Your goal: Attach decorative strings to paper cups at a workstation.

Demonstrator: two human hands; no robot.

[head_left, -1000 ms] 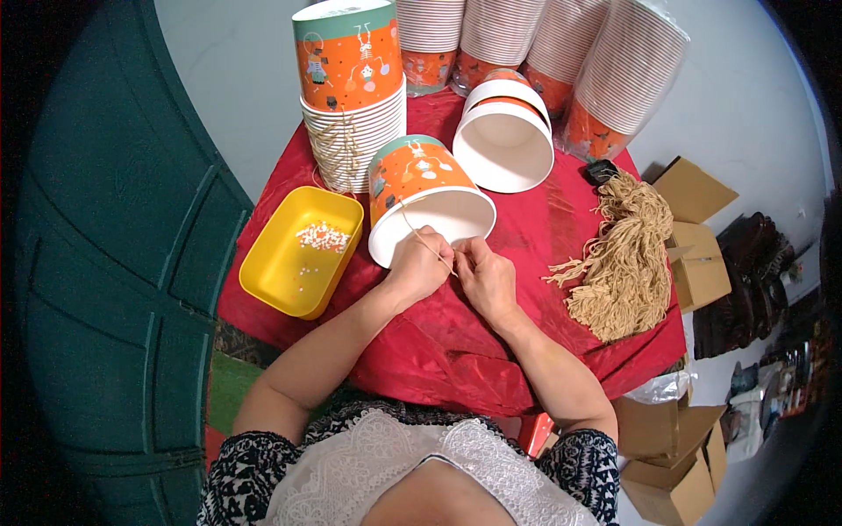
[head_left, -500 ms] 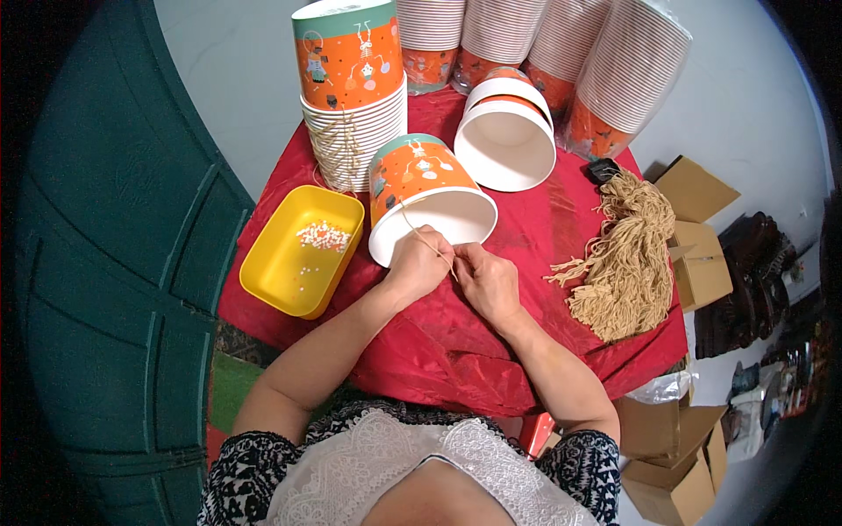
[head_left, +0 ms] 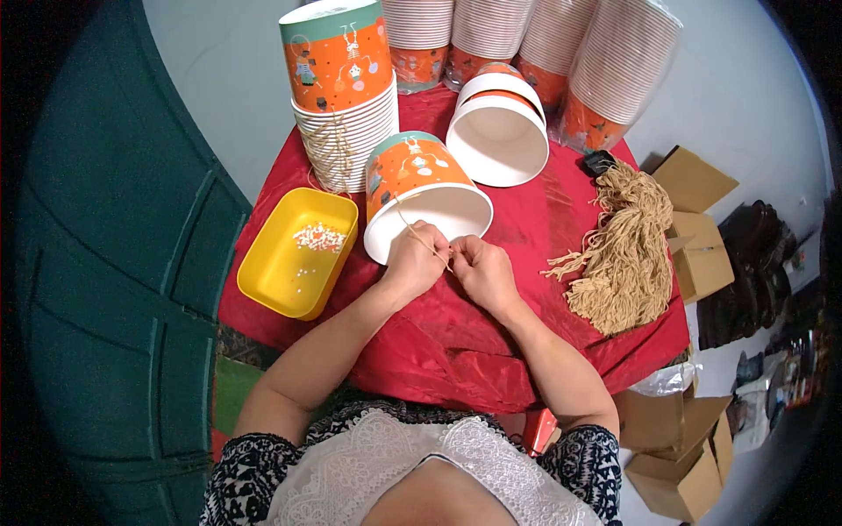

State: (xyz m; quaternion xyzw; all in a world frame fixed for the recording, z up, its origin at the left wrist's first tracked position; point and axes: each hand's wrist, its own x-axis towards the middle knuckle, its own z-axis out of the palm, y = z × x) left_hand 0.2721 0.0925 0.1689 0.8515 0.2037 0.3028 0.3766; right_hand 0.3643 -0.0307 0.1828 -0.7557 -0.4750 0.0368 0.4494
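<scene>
A tan string point(head_left: 402, 215) hangs from the orange-and-green paper bucket point(head_left: 419, 168), which lies on its side with its white mouth toward me. My left hand point(head_left: 416, 260), in front of the lower rim, is closed on the string, which runs across its fingers. Close against it on the right, my right hand point(head_left: 483, 270) pinches near the string's end. Whatever sits between the fingertips is too small to make out. To the left stands a yellow plastic tub point(head_left: 254, 272) holding small white and orange beads point(head_left: 318, 237).
Beyond the tub rises a tall stack of paper buckets point(head_left: 338, 66) with strings hanging down its side. Two nested buckets point(head_left: 498, 145) lie behind mine. Wrapped bucket stacks point(head_left: 627, 61) line the back. A bundle of tan strings point(head_left: 627, 254) rests on the red tablecloth point(head_left: 421, 351); cardboard boxes point(head_left: 702, 263) stand at right.
The view has shifted slightly, moving the objects a little in the picture. My two hands hold nearly the same pose at the string, with small finger movements.
</scene>
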